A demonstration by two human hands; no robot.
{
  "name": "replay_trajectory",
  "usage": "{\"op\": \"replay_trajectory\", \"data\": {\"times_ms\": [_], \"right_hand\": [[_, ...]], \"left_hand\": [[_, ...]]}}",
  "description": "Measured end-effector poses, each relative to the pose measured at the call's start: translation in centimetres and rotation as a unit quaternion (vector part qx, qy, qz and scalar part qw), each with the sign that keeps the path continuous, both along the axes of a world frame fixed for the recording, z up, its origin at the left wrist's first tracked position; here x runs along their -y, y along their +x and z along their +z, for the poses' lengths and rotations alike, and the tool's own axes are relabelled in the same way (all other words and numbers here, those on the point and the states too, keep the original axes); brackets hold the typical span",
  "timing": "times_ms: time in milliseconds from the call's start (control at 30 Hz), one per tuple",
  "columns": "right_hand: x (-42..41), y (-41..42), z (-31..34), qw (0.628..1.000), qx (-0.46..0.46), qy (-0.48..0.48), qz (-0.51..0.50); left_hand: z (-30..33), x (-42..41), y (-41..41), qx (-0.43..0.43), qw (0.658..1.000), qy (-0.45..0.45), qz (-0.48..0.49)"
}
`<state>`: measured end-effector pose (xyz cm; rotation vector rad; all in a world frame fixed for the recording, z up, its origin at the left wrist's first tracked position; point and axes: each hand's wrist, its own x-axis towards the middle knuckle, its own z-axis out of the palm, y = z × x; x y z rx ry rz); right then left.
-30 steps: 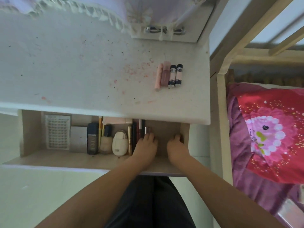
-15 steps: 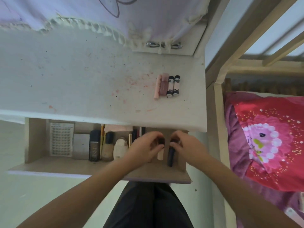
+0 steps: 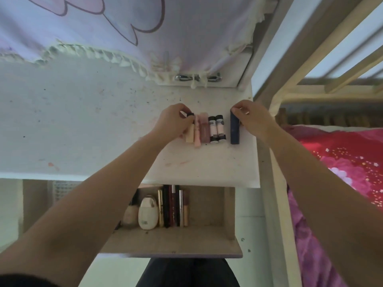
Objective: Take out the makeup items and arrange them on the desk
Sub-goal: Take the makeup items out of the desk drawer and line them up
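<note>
On the white desk [image 3: 83, 125] lies a row of makeup tubes: two pink ones [image 3: 200, 129] and two black-capped ones [image 3: 216, 129]. My left hand [image 3: 174, 121] pinches a cream tube with a black cap [image 3: 190, 134] at the row's left end. My right hand [image 3: 251, 119] pinches the top of a dark blue tube [image 3: 234, 129], which lies on the desk to the right of the row. Below, the open drawer [image 3: 207, 241] holds several slim tubes [image 3: 174, 206], a white oval case [image 3: 147, 213] and a beige bottle [image 3: 130, 214].
A pale purple curtain [image 3: 103, 25] hangs over the desk's back, tied at a metal handle [image 3: 198, 77]. A bed frame [image 3: 275, 183] and a red and pink blanket [image 3: 342, 162] lie close on the right. My forearms hide the drawer's left part.
Both hands lifted a tube each out of the drawer's right end and carried them up to the desk, either side of the row. The camera tilted up.
</note>
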<state>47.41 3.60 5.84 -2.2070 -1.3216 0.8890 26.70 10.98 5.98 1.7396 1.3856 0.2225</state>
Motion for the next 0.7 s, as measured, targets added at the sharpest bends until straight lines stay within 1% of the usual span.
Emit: {"op": "replay_trajectory", "data": {"times_ms": [100, 233, 333, 400, 433, 500, 533, 567, 600, 633, 700], "right_hand": [[0.1, -0.2, -0.3, 0.999, 0.024, 0.023, 0.005], [0.7, 0.1, -0.7, 0.998, 0.028, 0.042, -0.029], [1.0, 0.3, -0.8, 0.998, 0.026, 0.041, -0.037], [1.6, 0.1, -0.4, 0.997, 0.042, 0.049, -0.052], [2.3, -0.3, 0.1, 0.994, 0.062, 0.066, -0.063], [5.0, -2.1, 1.3, 0.985, 0.082, 0.134, -0.065], [7.0, -3.6, 1.6, 0.982, 0.075, 0.172, -0.034], [9.2, -5.6, 1.5, 0.980, 0.053, 0.193, 0.018], [11.4, -7.7, 0.9, 0.979, 0.020, 0.185, 0.076], [13.5, -9.8, -0.4, 0.981, -0.009, 0.143, 0.131], [15.9, -13.1, -3.6, 0.979, -0.031, 0.003, 0.201]], "left_hand": [[-1.1, 0.7, 1.2, -0.001, 1.000, 0.019, -0.006], [-2.0, 1.0, 2.0, -0.002, 0.999, 0.049, -0.013], [-1.9, 1.0, 1.6, 0.006, 0.999, 0.042, -0.001], [-1.2, 1.8, 0.4, 0.003, 0.998, 0.061, 0.008], [-0.6, 2.7, -0.5, 0.007, 0.996, 0.086, 0.009], [0.4, 5.7, -3.2, 0.049, 0.991, 0.124, 0.005], [0.5, 7.8, -4.9, 0.069, 0.991, 0.118, -0.006], [0.1, 10.2, -6.5, 0.073, 0.992, 0.100, -0.032], [-0.6, 12.6, -8.1, 0.049, 0.993, 0.083, -0.073], [-1.9, 14.7, -9.3, 0.003, 0.990, 0.077, -0.121], [-5.5, 17.4, -10.9, -0.079, 0.978, 0.059, -0.181]]}}
